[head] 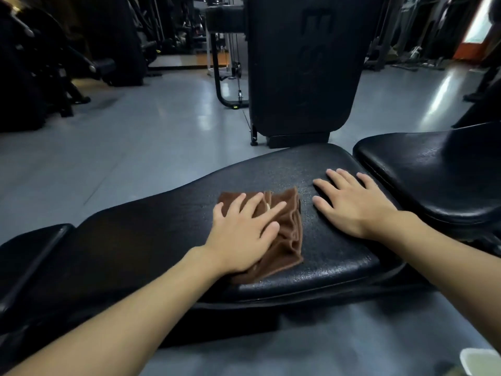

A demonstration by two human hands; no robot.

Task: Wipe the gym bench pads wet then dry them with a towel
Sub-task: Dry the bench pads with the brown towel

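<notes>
A long black bench pad [168, 234] runs across the middle of the view, its surface speckled with wet drops. A folded brown towel [287, 232] lies flat on it. My left hand [244, 234] presses down on the towel's left half with fingers spread. My right hand [352, 204] rests palm-down on the bare pad just right of the towel, fingers apart, holding nothing. A second black pad [433, 169] adjoins at the right, and a smaller pad [29, 248] sits at the far left.
A tall black upright pad [303, 63] stands on the grey floor just behind the bench. Dark gym machines [54, 63] fill the back left. A white container [479, 362] shows at the bottom right corner.
</notes>
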